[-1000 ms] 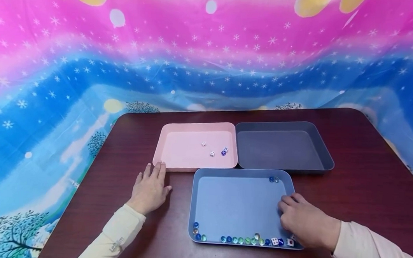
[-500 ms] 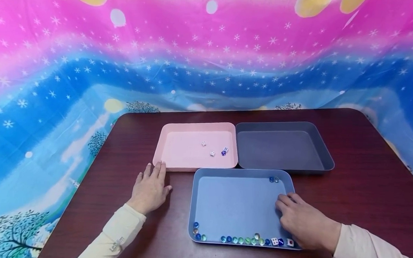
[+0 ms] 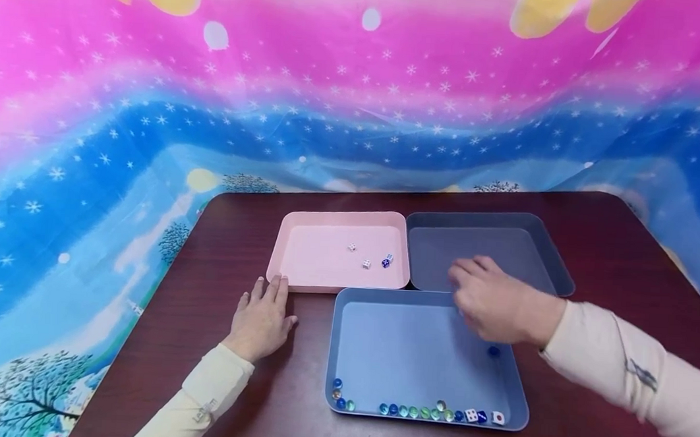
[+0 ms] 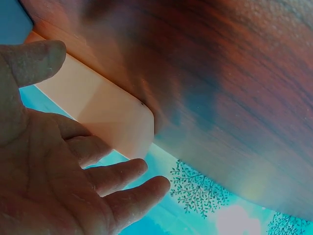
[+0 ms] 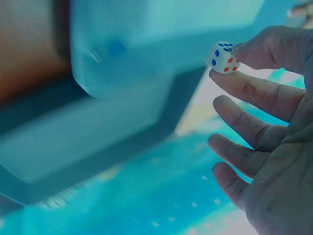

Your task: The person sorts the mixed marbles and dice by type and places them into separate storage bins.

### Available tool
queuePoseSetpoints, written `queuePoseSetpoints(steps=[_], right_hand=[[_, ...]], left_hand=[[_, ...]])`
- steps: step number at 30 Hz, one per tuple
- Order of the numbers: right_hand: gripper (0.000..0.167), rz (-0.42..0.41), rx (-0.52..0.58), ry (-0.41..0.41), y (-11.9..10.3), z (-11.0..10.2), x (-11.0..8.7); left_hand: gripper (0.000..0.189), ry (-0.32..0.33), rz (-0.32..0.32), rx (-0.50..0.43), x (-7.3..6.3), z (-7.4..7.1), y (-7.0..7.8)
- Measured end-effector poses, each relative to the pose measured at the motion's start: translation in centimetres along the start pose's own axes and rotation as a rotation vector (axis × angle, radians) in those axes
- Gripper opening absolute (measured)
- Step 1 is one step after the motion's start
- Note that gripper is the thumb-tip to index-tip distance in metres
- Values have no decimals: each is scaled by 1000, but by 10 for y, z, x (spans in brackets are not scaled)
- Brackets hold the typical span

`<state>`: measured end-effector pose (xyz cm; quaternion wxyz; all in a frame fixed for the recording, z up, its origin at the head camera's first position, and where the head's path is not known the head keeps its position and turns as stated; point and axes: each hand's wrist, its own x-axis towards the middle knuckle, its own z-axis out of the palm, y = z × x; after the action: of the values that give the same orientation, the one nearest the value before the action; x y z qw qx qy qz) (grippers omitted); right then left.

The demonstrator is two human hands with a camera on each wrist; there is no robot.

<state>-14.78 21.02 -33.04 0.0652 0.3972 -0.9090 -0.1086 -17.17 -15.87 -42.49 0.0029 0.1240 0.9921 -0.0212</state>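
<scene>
Beyond the glass marbles lining the near wall of the blue tray, spreading an unclenched left grip by the near corner of the pink tray, and pinching a white die in the right grip by the near edge of the dark tray.

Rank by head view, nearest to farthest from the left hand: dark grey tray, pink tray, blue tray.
1. Pink tray: ahead, near-left corner at the left hand's fingertips.
2. Blue tray: off to its right.
3. Dark grey tray: ahead and right, beyond the pink one.
</scene>
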Motion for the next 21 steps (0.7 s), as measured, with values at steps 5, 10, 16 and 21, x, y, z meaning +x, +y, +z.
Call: queuePoseSetpoints(steps=[5,10,16,21], right_hand=[[17,2,10,-23,16,-23,51],[15,23,24,-103,23,-31,95],[16,29,17,-166,23,-27,130],[15,32,32,-192,19,-25,149]], left_hand=[[73,-18,-10,-10,1,1,0],[74,-27,-18,-18,3,1,2],[74,-18,-16,-15,3,-1,2],[74,-10,-26,-10,0,-2,-1]])
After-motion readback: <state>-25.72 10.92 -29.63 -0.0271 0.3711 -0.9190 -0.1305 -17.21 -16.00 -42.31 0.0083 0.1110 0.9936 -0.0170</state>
